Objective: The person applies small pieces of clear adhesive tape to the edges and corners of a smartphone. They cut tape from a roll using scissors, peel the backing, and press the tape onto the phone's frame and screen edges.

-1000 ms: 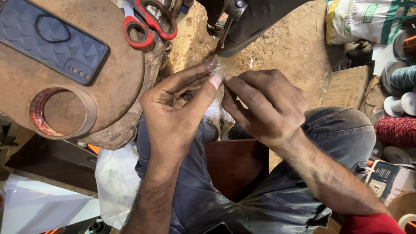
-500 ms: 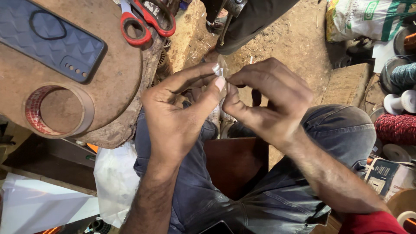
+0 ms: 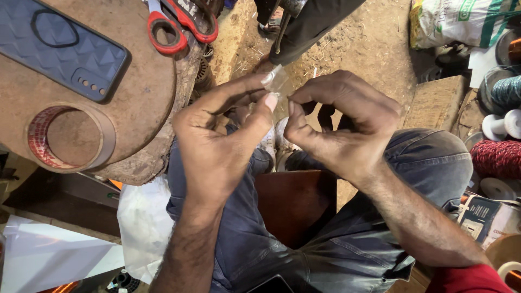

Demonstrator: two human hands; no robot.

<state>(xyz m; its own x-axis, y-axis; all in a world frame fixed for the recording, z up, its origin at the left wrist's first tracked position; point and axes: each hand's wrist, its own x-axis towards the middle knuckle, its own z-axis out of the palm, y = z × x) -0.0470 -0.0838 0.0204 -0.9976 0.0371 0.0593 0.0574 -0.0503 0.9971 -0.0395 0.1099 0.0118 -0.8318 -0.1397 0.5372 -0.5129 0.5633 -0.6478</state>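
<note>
Clear film, a small scrap of it (image 3: 278,80), sits pinched between the thumb and forefinger of the left hand (image 3: 220,141). The right hand (image 3: 347,127), fingers curled closed, nips its lower edge with thumb and fingertip; it looks only partly worked. Left of the hands, a round wooden desk (image 3: 135,108) carries a tape roll (image 3: 68,135), a phone (image 3: 57,46) and red scissors (image 3: 179,24).
</note>
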